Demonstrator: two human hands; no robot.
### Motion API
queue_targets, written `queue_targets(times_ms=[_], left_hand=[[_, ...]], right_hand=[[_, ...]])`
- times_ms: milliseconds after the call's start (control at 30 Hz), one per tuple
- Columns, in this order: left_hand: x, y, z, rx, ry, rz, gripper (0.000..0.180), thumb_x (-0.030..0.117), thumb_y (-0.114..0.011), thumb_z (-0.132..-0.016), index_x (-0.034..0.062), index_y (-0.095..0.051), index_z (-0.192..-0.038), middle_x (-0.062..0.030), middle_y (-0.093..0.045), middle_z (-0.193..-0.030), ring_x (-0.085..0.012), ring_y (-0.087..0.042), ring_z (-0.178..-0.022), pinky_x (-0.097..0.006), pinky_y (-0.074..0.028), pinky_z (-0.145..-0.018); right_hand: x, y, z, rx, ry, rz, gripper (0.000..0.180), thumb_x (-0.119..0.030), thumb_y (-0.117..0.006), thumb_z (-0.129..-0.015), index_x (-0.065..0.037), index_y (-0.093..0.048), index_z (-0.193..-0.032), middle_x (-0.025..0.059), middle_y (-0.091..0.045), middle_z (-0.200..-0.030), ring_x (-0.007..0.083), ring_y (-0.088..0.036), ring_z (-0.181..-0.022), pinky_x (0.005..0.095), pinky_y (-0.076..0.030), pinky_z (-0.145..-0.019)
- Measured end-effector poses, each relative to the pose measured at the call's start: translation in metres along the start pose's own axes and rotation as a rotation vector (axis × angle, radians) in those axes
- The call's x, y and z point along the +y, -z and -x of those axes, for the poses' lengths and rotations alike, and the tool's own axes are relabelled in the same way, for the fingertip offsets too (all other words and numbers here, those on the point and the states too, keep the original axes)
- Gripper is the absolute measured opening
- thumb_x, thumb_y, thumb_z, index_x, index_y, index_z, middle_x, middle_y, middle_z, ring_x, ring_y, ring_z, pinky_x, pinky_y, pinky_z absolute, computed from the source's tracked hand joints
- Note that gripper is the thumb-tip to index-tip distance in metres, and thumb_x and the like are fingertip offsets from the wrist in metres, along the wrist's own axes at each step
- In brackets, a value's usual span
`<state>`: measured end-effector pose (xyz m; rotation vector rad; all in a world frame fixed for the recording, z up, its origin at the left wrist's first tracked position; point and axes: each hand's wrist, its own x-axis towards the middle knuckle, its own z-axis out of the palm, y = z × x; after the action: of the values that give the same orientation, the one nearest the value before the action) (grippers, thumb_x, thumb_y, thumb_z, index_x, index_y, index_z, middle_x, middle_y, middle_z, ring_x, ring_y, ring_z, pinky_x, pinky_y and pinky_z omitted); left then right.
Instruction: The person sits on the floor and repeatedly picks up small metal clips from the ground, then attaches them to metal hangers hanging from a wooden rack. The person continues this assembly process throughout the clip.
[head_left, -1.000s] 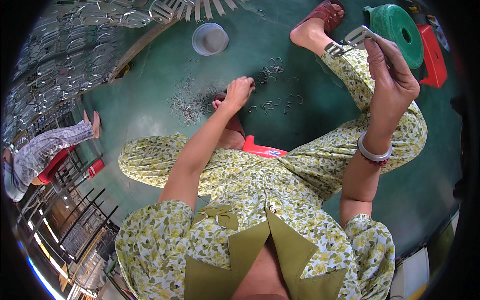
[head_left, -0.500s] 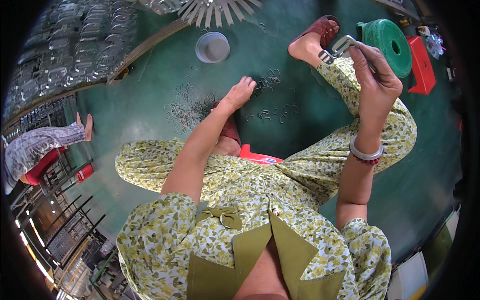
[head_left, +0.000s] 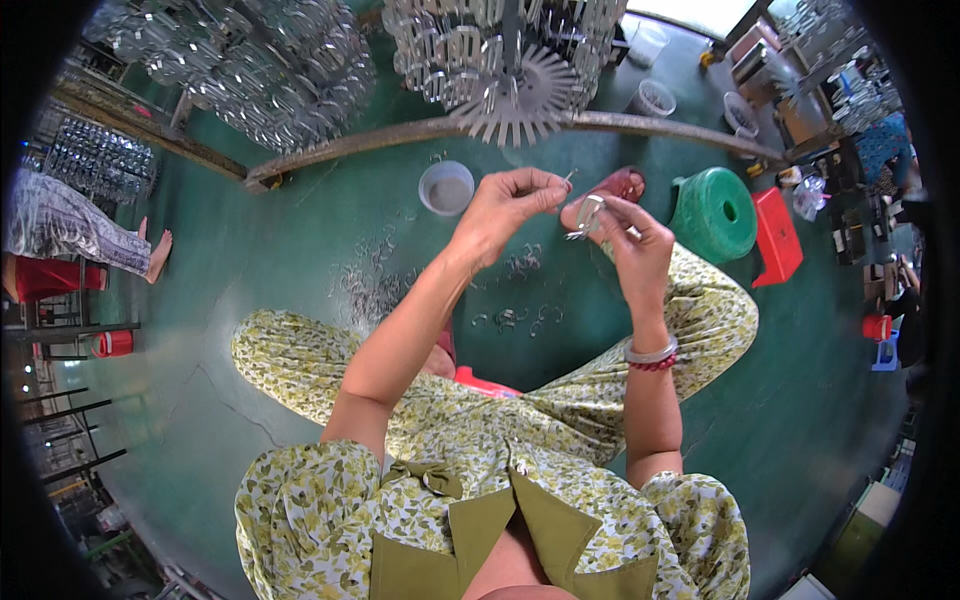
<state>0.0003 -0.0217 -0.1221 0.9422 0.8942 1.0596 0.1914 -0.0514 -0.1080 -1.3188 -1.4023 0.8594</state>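
Observation:
My left hand (head_left: 507,212) is raised in front of me, thumb and forefinger pinched on a small thin wire piece (head_left: 571,178). Close on its right, my right hand (head_left: 638,245) grips a shiny metal buckle-like piece (head_left: 590,214) by the fingertips. The two held pieces are apart, a short way from each other. On the green floor below lies a pile of small curved wire clips (head_left: 372,290). Smaller groups of loose wire clips (head_left: 524,260) are scattered between my legs.
A pale plastic tub (head_left: 446,188) stands beyond the pile. At the right are a green round stool (head_left: 716,214) and a red stool (head_left: 776,238). Racks hung with metal parts (head_left: 505,60) stand behind a low wooden rail (head_left: 390,134). Another person's legs (head_left: 90,225) are at the left.
My left hand has risen from the loose clips on the floor with a small wire piece. My right hand has moved left and lower with the buckle-like piece, and the view has tilted up.

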Motion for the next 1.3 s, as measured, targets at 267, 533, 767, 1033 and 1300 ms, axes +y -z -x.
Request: queue_targets(times_ms=[267,533,767,1033,1300], left_hand=[[0.029,-0.014,0.022,0.133,-0.347,-0.235,0.017,0.014,-0.07,-0.084,0.003,-0.068,-0.097,-0.0089,-0.063,-0.111,-0.017,-0.059,-0.097,-0.03,-0.048,-0.08],[0.04,-0.015,0.034,0.244,-0.612,-0.442,0.016,0.011,-0.069,-0.082,0.0034,-0.066,-0.095,-0.0092,-0.064,-0.103,-0.0239,-0.058,-0.099,-0.035,-0.047,-0.083],[0.047,-0.025,0.036,0.245,-0.685,-0.534,0.014,0.01,-0.07,-0.081,0.0039,-0.067,-0.093,-0.0091,-0.065,-0.101,-0.0274,-0.058,-0.099,-0.037,-0.045,-0.087],[0.051,-0.031,0.032,0.146,-0.525,-0.115,0.01,0.006,-0.06,-0.09,-0.0012,-0.062,-0.097,-0.0074,-0.068,-0.095,-0.0125,-0.062,-0.086,-0.029,-0.05,-0.076],[0.086,-0.033,0.01,0.181,-0.647,-0.175,0.009,0.007,-0.061,-0.091,0.0,-0.061,-0.097,-0.004,-0.068,-0.088,-0.0078,-0.06,-0.082,-0.025,-0.049,-0.072]], right_hand=[[-0.035,-0.027,-0.001,0.007,0.023,-0.252,0.02,0.0,-0.069,-0.083,0.003,-0.068,-0.102,0.0061,-0.07,-0.083,0.0065,-0.063,-0.074,0.0194,-0.05,-0.065],[-0.054,-0.036,-0.003,0.053,0.229,-0.066,0.018,0.0,-0.069,-0.083,0.004,-0.067,-0.1,0.002,-0.067,-0.075,0.0028,-0.055,-0.064,0.0193,-0.047,-0.059],[-0.065,-0.034,-0.002,0.012,0.241,-0.081,0.015,0.0,-0.067,-0.085,0.004,-0.068,-0.1,-0.0004,-0.061,-0.069,0.0027,-0.051,-0.057,0.0186,-0.041,-0.05],[-0.08,-0.021,-0.013,-0.011,0.354,0.005,0.028,-0.003,-0.072,-0.081,0.001,-0.067,-0.108,0.0028,-0.064,-0.068,0.0042,-0.053,-0.054,0.0204,-0.043,-0.052],[-0.141,-0.046,-0.114,0.165,0.376,0.507,0.032,-0.026,-0.068,-0.084,0.002,-0.068,-0.101,0.0157,-0.067,-0.067,0.0262,-0.068,-0.064,0.0353,-0.052,-0.063]])
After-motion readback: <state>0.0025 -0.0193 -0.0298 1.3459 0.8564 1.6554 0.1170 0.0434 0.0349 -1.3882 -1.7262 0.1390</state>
